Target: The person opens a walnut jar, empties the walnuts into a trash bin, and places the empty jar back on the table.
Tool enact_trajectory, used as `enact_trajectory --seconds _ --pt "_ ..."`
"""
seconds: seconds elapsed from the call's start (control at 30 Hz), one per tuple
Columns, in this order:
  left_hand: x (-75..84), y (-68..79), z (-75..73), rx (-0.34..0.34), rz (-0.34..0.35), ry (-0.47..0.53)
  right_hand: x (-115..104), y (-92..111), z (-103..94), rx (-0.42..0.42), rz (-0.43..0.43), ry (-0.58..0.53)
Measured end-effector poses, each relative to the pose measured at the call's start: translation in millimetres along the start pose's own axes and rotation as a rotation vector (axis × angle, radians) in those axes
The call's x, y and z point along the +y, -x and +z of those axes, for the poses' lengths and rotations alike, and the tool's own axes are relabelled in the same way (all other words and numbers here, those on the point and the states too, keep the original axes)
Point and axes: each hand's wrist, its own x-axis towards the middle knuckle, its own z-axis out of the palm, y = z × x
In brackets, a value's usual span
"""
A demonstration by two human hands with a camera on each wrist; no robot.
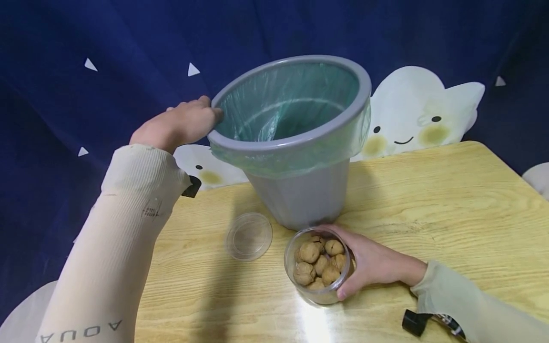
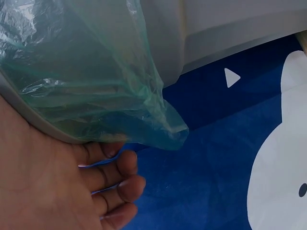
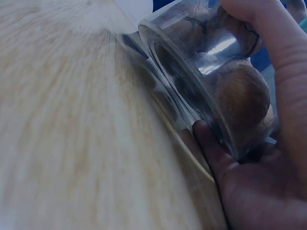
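Observation:
A grey trash bin stands on the table, lined with a thin green plastic bag folded over its rim. My left hand holds the bin's rim at the left, thumb over the edge. In the left wrist view its other fingers curl loosely outside, beside the bag. Just in front of the bin, my right hand grips a clear round jar with several walnuts inside. A fingertip reaches under the jar's base in the right wrist view, close to the tabletop.
A clear round lid lies flat on the wooden table, left of the jar. Behind the table hangs a dark blue curtain with white triangles and smiling cloud shapes.

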Motion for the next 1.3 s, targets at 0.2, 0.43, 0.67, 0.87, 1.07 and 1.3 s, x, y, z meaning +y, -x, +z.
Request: enact_trajectory --seconds 0.2,0.43,0.67,0.87,1.07,1.3 --pt "-1.4 -6.1 -1.5 0.052 0.057 -0.085 1 -1 -0.7 0.000 -0.006 -0.006" --pt "-3.2 -5.9 -1.2 0.060 0.041 -0.065 1 -4 -1.2 -0.004 -0.020 -0.040" --pt "-3.7 -6.0 -0.6 0.058 0.046 -0.041 4 -7 -2.4 -0.008 -0.039 -0.125" --pt "-3.5 -0.2 0.1 0.020 0.005 0.013 6 -5 -3.3 0.040 -0.037 -0.181" --pt "-3.8 5.8 1.0 0.004 -0.051 0.066 9 -7 -2.3 0.068 -0.140 -0.236" --pt "-3.4 3.8 1.3 -0.013 -0.042 0.074 7 -8 -0.7 0.078 -0.207 -0.267"
